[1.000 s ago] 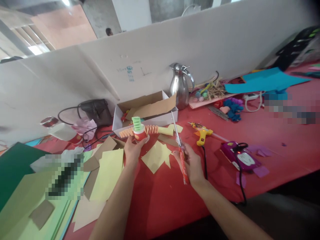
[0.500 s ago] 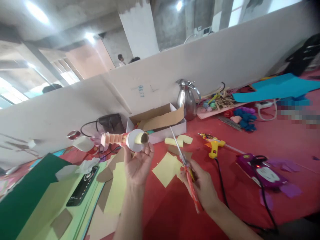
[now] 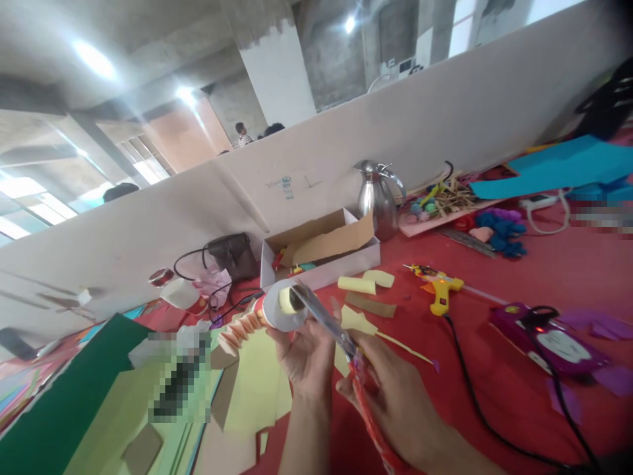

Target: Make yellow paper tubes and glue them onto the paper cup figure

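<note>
My left hand (image 3: 309,356) holds up a paper craft piece: a white disc (image 3: 281,315) with a short yellow tube (image 3: 288,300), dark at its end, and an orange pleated strip (image 3: 242,330) trailing to the left. My right hand (image 3: 390,389) is closed round scissors with red-wrapped handles (image 3: 368,415). The scissor blades (image 3: 324,316) point up and left, their tips at the dark end of the yellow tube. Whether the blades touch it I cannot tell.
A white box (image 3: 341,264), a steel jug (image 3: 376,201) and a dark bag (image 3: 233,256) stand by the partition. At right lie a yellow glue gun (image 3: 440,290) and a purple device (image 3: 554,343) with cords. Paper sheets (image 3: 252,382) cover the left.
The scissors have moved left, bringing their tips to the tube's end. My left hand has shifted right and down, and the pleated strip now slopes downward. The view has shifted slightly.
</note>
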A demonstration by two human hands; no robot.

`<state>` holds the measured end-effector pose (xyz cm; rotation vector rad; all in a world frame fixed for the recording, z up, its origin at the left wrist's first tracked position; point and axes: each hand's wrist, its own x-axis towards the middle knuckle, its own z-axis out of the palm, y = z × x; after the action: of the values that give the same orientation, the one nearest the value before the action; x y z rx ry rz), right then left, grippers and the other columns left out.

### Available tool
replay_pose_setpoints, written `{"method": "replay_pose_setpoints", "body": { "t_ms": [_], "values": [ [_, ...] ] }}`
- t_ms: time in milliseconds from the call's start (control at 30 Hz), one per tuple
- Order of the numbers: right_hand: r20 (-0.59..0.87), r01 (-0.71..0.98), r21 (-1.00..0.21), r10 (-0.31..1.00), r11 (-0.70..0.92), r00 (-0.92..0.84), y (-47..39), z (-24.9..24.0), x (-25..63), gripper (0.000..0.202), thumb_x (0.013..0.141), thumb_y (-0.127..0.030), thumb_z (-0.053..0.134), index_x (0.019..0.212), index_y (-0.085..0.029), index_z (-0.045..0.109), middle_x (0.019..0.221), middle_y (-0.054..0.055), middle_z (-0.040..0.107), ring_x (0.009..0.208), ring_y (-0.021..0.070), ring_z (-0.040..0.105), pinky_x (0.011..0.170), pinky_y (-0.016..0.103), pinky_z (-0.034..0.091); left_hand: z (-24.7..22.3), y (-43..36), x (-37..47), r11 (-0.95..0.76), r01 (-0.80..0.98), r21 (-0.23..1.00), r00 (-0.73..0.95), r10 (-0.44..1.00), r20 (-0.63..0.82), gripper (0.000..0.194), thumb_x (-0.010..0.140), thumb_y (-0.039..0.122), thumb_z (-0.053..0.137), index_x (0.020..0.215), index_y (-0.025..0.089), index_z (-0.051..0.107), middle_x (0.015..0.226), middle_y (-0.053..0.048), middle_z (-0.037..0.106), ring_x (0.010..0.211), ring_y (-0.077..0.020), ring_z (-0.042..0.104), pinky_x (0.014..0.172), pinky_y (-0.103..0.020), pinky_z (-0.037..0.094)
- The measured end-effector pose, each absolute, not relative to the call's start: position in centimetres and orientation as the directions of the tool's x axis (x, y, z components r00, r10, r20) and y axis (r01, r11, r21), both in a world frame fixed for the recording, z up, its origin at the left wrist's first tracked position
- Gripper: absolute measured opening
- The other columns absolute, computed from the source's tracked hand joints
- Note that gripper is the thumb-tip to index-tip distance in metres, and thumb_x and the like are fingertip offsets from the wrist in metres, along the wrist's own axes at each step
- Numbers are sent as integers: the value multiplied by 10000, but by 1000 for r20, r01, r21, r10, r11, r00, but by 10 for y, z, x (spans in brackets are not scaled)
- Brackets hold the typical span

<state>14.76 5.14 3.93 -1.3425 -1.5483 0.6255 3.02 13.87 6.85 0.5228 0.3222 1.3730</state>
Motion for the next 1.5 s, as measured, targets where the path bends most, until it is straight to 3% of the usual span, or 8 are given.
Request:
{"method": "replay_pose_setpoints", "body": {
  "t_ms": [133, 400, 533, 800, 1233, 1500],
  "values": [
    [351, 474, -833, 935, 285, 55, 52, 40, 143, 519, 881, -278, 607, 1386, -237, 493, 1196, 128, 683, 963, 267, 710, 705, 335, 577, 64, 136, 27, 106, -825, 554, 196, 975, 106, 527, 821, 637, 613, 1254, 339, 651, 1351, -60, 666, 1425, -269, 428, 1190, -503, 246],
    [339, 472, -834, 940, 287, 28, 52, 37, 142, 510, 908, -250, 545, 1415, -249, 492, 1093, 116, 718, 827, 248, 740, 639, 325, 596, 61, 136, 26, 44, -817, 575, 136, 984, 119, 527, 820, 677, 582, 1241, 367, 652, 1339, -35, 673, 1434, -265, 413, 1196, -503, 232],
    [388, 545, -776, 921, 317, 17, 53, 35, 145, 530, 919, -260, 531, 1444, -218, 470, 1135, 142, 719, 902, 269, 743, 638, 324, 605, 61, 135, 27, 55, -789, 611, 163, 979, 123, 557, 801, 703, 580, 1236, 363, 654, 1332, -39, 676, 1424, -281, 424, 1193, -515, 231],
    [408, 616, -719, 913, 323, -3, 54, 34, 151, 633, 837, -132, 550, 1458, -228, 476, 1005, 114, 751, 786, 247, 738, 630, 309, 595, 60, 135, 29, 68, -793, 606, 172, 978, 116, 536, 816, 691, 575, 1222, 352, 658, 1317, -49, 684, 1413, -289, 433, 1186, -538, 230],
    [342, 570, -779, 939, 262, 36, 65, 29, 152, 379, 941, -284, 573, 1315, -222, 560, 926, 71, 736, 673, 201, 688, 623, 285, 509, 56, 143, 31, 103, -830, 548, 165, 984, 65, 482, 831, 613, 634, 1207, 311, 661, 1239, -65, 716, 1319, -269, 527, 1199, -515, 235],
    [308, 642, -736, 951, 215, 35, 67, 51, 161, 395, 909, -375, 614, 1270, -238, 530, 1014, 62, 723, 792, 237, 710, 631, 287, 452, 49, 143, 34, 145, -880, 452, 222, 967, 122, 460, 852, 595, 635, 1213, 312, 677, 1282, -60, 698, 1329, -268, 504, 1184, -484, 259]
  ]
}}
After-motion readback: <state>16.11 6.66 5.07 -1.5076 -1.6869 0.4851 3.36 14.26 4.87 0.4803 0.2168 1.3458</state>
